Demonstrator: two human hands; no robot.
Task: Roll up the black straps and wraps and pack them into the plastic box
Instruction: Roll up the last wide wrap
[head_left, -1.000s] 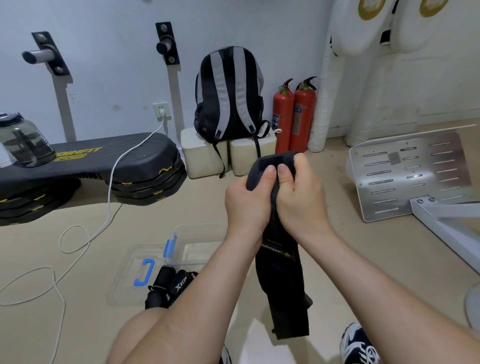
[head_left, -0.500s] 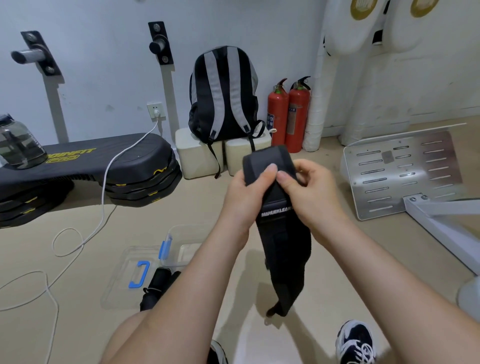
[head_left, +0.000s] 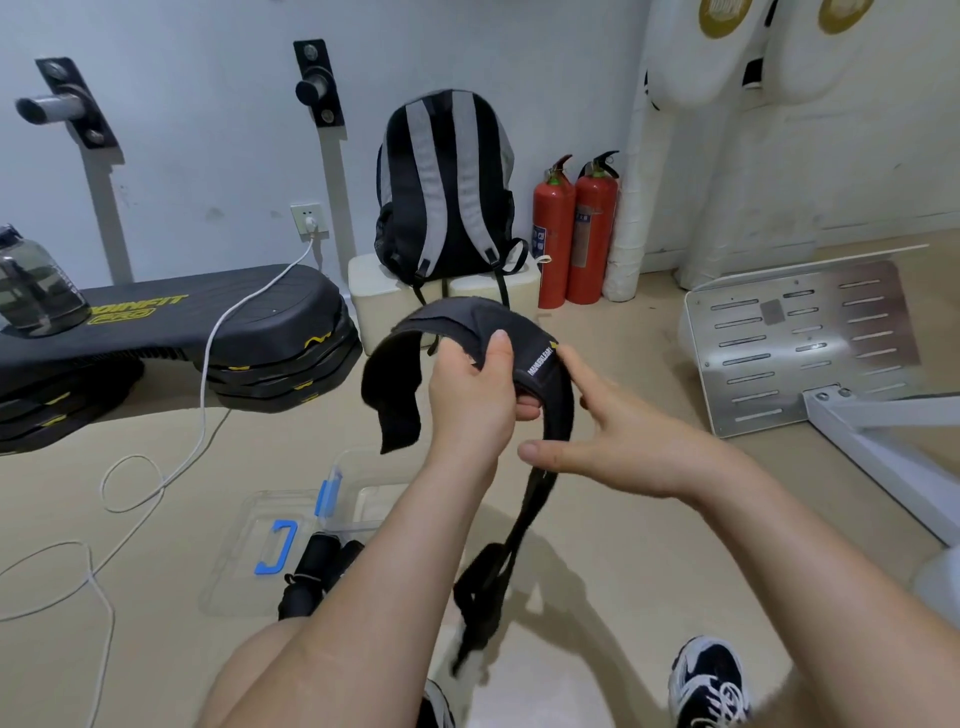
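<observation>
1. The plastic box (head_left: 374, 467) is seen on the floor (head_left: 597, 545), low and to the left of the arms. It is open, and its lid (head_left: 244, 545) is laid just beside it.
2. The black wrap (head_left: 457, 317) is held up in the air, well above the box. Its wide part is bent in an arch over the left hand, and its thin end hangs down toward the floor. The rolling step seems to be in hand, but no tight roll has been made yet. Next, one end must be tucked in and turned over and over, with the wrap kept flat and snug.
3. The left hand (head_left: 475, 410) is clamped on the wide part, with the thumb pressed on top and the fingers curled under.
4. The right hand (head_left: 623, 436) is spread wide. Nothing is gripped by it, but one fingertip is laid against the wrap by the white label (head_left: 540, 358).
5. Some rolled black wraps (head_left: 317, 564) are seen at the box's near edge. Whether they lie inside cannot be told, as an arm is in the way.
</observation>
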